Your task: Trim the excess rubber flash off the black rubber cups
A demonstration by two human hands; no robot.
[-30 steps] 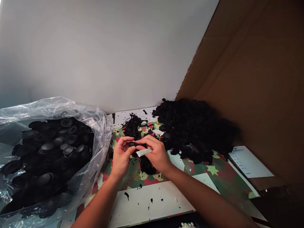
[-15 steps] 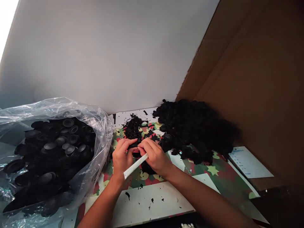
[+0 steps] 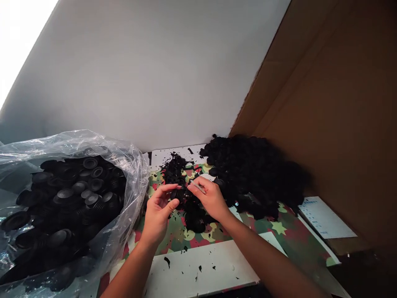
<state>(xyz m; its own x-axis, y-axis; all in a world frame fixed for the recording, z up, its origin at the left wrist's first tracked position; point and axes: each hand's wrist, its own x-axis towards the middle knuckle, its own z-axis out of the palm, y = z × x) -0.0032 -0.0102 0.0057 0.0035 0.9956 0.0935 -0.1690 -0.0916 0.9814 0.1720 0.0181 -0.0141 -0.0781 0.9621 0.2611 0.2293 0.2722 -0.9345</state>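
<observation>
My left hand [image 3: 159, 209] pinches a small round black rubber part [image 3: 177, 193] between thumb and fingers, palm turned up. My right hand [image 3: 209, 197] is closed around a slim white tool [image 3: 198, 187], of which only a short piece shows near the fingertips, right beside the rubber part. Both hands hover above a small heap of black rubber trimmings [image 3: 190, 209] on a camouflage-patterned mat [image 3: 248, 225].
A clear plastic bag [image 3: 130, 174] full of black round rubber parts [image 3: 71, 198] fills the left. A big pile of black rubber parts [image 3: 254, 174] lies at the back right against a brown cardboard wall [image 3: 335, 124]. A white board [image 3: 201, 269] and a printed sheet [image 3: 325, 219] lie nearby.
The white tool, which stuck out long toward me half a second ago, is now turned so only a short end shows. Both hands have shifted slightly away from me.
</observation>
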